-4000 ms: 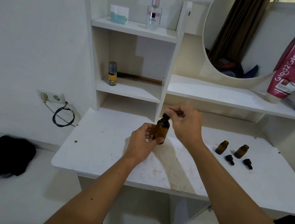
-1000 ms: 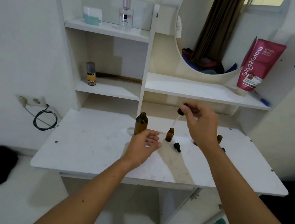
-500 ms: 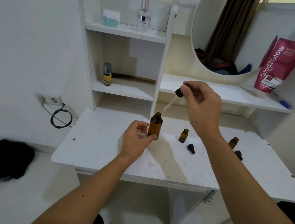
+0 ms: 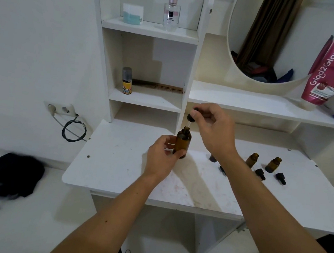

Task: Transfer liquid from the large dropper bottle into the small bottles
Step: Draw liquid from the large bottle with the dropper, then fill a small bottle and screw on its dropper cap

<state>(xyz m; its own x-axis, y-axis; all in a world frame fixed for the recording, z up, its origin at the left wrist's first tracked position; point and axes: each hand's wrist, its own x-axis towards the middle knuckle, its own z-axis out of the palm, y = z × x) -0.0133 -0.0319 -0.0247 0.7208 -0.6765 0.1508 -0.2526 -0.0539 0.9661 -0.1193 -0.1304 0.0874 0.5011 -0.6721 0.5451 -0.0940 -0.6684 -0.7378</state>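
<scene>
Both bare forearms reach forward and converge toward the middle. The left hand (image 4: 161,155) sits lower, palm turned inward, fingers and thumb curled in a loose wrap, knuckles facing the camera. The right hand (image 4: 214,130) is raised above and just beside it, wrist bent downward, thumb and forefinger pinched together at their tips, the remaining fingers folded loosely behind.

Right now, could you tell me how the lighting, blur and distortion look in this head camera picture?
Head view: soft, dim, even light; the hands cast a faint shadow across the table; wide-angle bending curves the shelf unit uprights; the dark bundle at left is smeared; large dropper bottle reads sharp enough.
</scene>
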